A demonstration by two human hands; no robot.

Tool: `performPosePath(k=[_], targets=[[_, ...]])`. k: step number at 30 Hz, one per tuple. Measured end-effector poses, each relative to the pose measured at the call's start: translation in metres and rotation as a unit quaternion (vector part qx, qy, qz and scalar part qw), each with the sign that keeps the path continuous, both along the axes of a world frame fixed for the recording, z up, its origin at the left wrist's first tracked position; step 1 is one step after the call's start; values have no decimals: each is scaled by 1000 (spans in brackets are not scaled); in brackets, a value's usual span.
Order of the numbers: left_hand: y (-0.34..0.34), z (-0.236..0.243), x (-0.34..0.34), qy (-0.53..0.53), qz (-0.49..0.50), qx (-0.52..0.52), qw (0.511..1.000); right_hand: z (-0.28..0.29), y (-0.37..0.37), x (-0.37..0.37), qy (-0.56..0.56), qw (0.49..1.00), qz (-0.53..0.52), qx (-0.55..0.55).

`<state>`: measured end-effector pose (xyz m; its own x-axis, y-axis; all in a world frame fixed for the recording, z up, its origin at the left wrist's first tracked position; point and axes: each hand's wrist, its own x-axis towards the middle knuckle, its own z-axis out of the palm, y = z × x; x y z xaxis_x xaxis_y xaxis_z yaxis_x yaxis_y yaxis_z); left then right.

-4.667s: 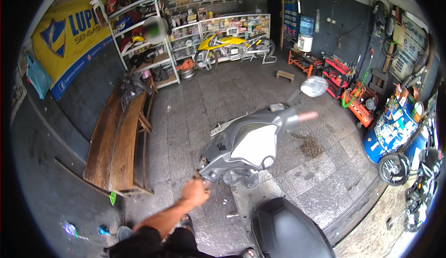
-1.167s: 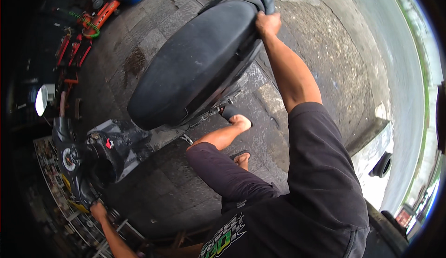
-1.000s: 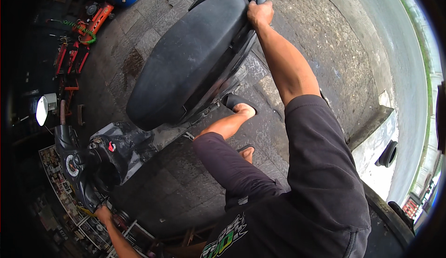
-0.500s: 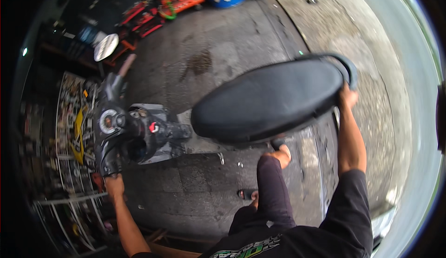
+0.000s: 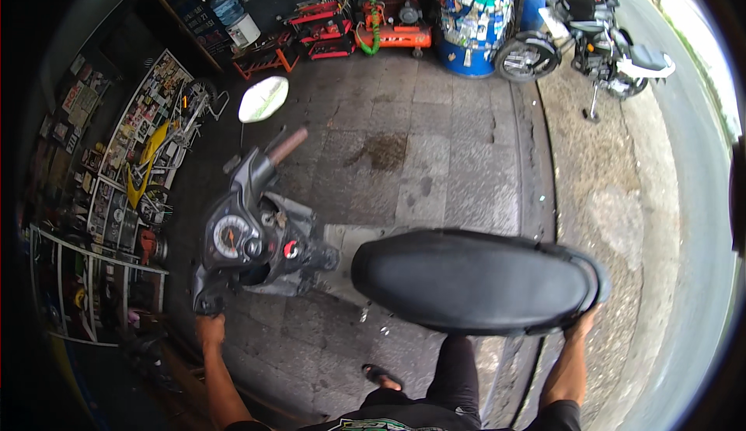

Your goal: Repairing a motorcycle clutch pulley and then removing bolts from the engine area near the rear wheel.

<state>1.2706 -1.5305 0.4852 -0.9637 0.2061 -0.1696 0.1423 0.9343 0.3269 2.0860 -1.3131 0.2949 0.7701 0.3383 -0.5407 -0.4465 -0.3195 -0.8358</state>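
Note:
A grey and black scooter [image 5: 233,206] stands crosswise below me, its round dial facing up and a white-backed mirror [image 5: 262,99] rising beside its far grip. My left hand [image 5: 210,327] is closed on the near handlebar grip at the lower left. My right hand [image 5: 581,322] holds the grab rail at the rear of the long black seat [image 5: 474,279], its fingers partly hidden behind the seat. My sandalled foot [image 5: 382,377] is on the grey paved floor beneath.
Across the floor are an orange air compressor [image 5: 396,36], red tool trolleys [image 5: 322,31] and a blue drum [image 5: 466,58]. Parked motorcycles [image 5: 584,35] line the upper right beside a concrete edge [image 5: 622,182] and road. A yellow motorbike [image 5: 148,159] stands by shelving at left.
My view has swung round, so the scooter now lies level and lower in the picture, with the back wall and motorcycles showing. Both hands keep their hold; the right has moved lower.

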Motion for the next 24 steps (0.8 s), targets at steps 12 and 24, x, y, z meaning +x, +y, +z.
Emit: performPosePath(k=[12,24], targets=[[-33,-37,-15,2,-51,61,997,-3,0,59,-63,986,-48,-145],[-76,-60,54,139,-348,-45,926,7,42,175,-156,981,9,-115]])
